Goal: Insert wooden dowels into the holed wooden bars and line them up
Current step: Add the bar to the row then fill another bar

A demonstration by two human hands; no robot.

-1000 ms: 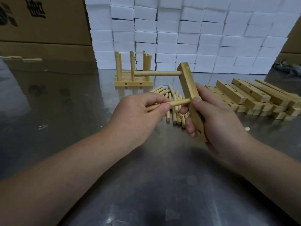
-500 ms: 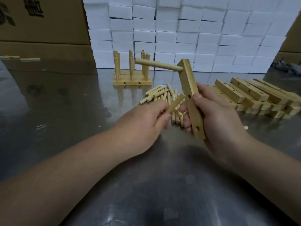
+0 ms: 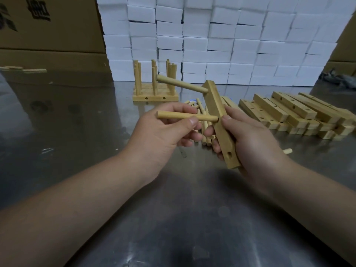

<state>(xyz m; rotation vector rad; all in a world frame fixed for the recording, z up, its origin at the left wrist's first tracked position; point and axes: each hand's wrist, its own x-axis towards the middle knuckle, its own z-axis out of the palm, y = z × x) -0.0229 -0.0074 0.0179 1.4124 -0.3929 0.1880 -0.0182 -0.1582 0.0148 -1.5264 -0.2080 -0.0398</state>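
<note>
My right hand (image 3: 248,137) grips a holed wooden bar (image 3: 217,116), held nearly upright above the table. One dowel (image 3: 181,84) sticks out to the left from its top hole. My left hand (image 3: 163,132) pinches a second dowel (image 3: 185,116) level, its right tip at the bar's middle hole. The bottom hole of the bar is open. Behind the hands lies a heap of loose dowels (image 3: 204,130), partly hidden. Finished bars with upright dowels (image 3: 155,87) stand in a row at the back.
A pile of plain holed bars (image 3: 296,114) lies to the right, and a single dowel (image 3: 287,151) sits near my right wrist. White blocks (image 3: 212,39) form a wall behind; cardboard boxes (image 3: 48,26) stand at the back left. The steel table (image 3: 183,218) is bare in front.
My left hand lifted the dowel from a slanted low position and turned it level, bringing its tip to the bar's middle hole. The bar stayed in my right hand, tilted slightly.
</note>
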